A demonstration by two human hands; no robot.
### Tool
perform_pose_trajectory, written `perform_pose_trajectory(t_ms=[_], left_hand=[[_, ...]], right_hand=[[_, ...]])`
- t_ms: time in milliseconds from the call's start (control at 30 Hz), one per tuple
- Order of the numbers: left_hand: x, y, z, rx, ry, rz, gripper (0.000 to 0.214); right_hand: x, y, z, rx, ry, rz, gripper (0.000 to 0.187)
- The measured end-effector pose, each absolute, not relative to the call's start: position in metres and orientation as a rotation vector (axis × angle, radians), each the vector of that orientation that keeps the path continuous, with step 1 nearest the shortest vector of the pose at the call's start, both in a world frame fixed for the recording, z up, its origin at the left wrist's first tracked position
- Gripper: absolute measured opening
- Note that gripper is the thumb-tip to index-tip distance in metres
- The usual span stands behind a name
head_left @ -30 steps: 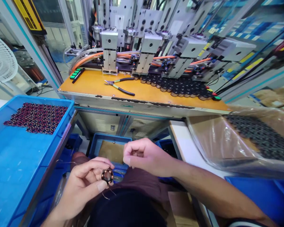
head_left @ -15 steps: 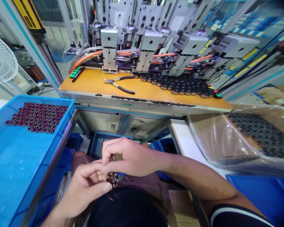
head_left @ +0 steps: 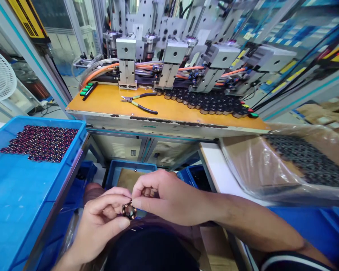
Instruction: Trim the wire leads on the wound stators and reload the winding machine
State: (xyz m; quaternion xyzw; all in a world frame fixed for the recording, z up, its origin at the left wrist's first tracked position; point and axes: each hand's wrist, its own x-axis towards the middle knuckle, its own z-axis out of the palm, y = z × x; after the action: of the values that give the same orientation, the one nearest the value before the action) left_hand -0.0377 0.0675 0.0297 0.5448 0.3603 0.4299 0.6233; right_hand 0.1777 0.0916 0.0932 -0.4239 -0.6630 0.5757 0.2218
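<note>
In front of my lap, my left hand point(head_left: 103, 214) pinches a small ring-shaped motor stator point(head_left: 129, 210) between thumb and fingers. Copper windings show around its dark ring, with the open centre facing up. My right hand point(head_left: 162, 195) is closed against the stator's upper right rim, thumb and forefinger pressed together. Whatever that pinch holds is too small to make out. A thin wire end point(head_left: 133, 229) shows just below the stator.
A blue tray point(head_left: 22, 199) at left bears many small wound parts. Cutting pliers point(head_left: 139, 104) and rows of black round parts point(head_left: 206, 101) lie on the orange bench under the machine. At right stands a plastic-lined box point(head_left: 243, 165) of dark parts.
My right hand has shifted slightly right and down, from above my left fingers to the stator's rim. The loose wires seen around the stator earlier are now mostly out of sight.
</note>
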Motion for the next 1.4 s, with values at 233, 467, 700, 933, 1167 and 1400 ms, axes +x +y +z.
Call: perform_pose_trajectory(t_ms=[233,467,700,933,1167,1400], left_hand=[[-0.041,0.063,0.022,1.142,0.732,0.988,0.024],[-0.042,0.065,0.012,1.072,0.658,1.027,0.037],[-0.040,0.066,0.016,1.072,0.631,1.021,0.037],[-0.039,0.065,0.023,1.101,0.584,1.017,0.028],[-0.036,0.064,0.024,0.915,0.481,0.920,0.031],[-0.035,0.060,0.020,0.787,0.442,0.831,0.034]], right_hand=[[0.177,0.090,0.097,-1.110,-1.999,1.435,0.016],[0.175,0.082,0.094,-1.048,-1.870,1.467,0.015],[0.172,0.079,0.094,-1.005,-1.834,1.472,0.013],[0.178,0.074,0.095,-0.930,-2.039,1.376,0.015],[0.190,0.081,0.077,-0.640,-2.291,0.430,0.012],[0.178,0.089,0.072,-0.346,-2.294,0.351,0.010]])
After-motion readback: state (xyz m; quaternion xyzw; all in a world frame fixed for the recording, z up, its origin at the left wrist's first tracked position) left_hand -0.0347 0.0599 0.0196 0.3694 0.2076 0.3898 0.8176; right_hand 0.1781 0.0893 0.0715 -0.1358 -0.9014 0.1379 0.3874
